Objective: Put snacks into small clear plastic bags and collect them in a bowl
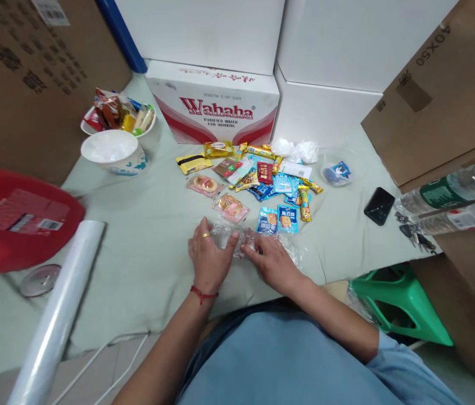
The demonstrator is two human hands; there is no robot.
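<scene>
Crinkled clear plastic wrap [294, 247] with something brownish-pink under it lies near the table's front edge. My left hand [208, 256] grips its left side, fingers curled and thumb toward the middle. From the right, my right hand [277, 264] has its fingers closed on the same plastic; the fingertips are partly hidden. Just beyond are two blue snack packets, one of them a blue sachet [288, 218]. A pink-wrapped cookie [231, 207] lies above my left hand, with another pink packet [204, 184] behind it. Further back is a pile of small snacks including a red packet [265, 172].
At the back stands a Wahaha carton [220, 107]. A white paper bowl [113, 154] and a snack-filled bowl [149, 133] are at left, near a plastic film roll [58, 309]. On the right are a black phone [379, 206], keys [416, 237], bottles [443, 194] and a green stool [406, 304].
</scene>
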